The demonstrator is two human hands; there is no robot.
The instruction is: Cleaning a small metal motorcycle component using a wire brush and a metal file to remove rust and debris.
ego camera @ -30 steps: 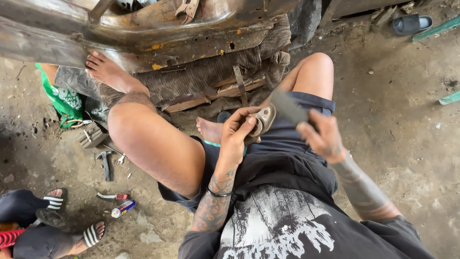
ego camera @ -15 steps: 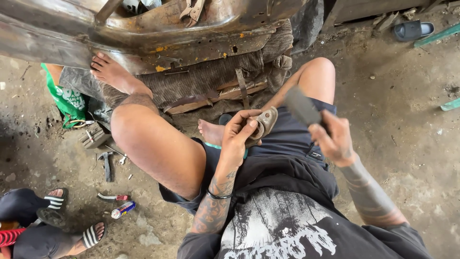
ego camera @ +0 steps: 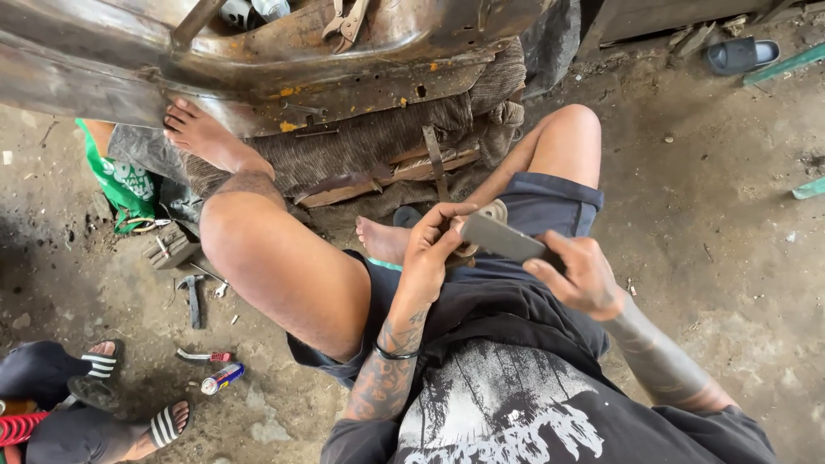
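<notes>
I sit on a concrete floor with my legs bent. My left hand (ego camera: 434,245) grips a small round rusty metal part (ego camera: 491,211) above my lap. My right hand (ego camera: 577,273) holds a flat grey metal file (ego camera: 501,238), its blade laid across the round part next to my left fingers. Both hands are close together over my dark shorts. My left foot (ego camera: 202,133) rests against a rusted metal car body panel (ego camera: 258,64).
Another person's sandalled feet (ego camera: 129,404) are at the lower left. A hammer (ego camera: 192,296), a small can (ego camera: 222,378) and loose tools lie on the floor to the left. A green bag (ego camera: 116,180) sits by the panel. A dark slipper (ego camera: 739,54) lies top right.
My right hand has brought the file down from a raised position until its blade lies on the round part. My left hand has stayed in place.
</notes>
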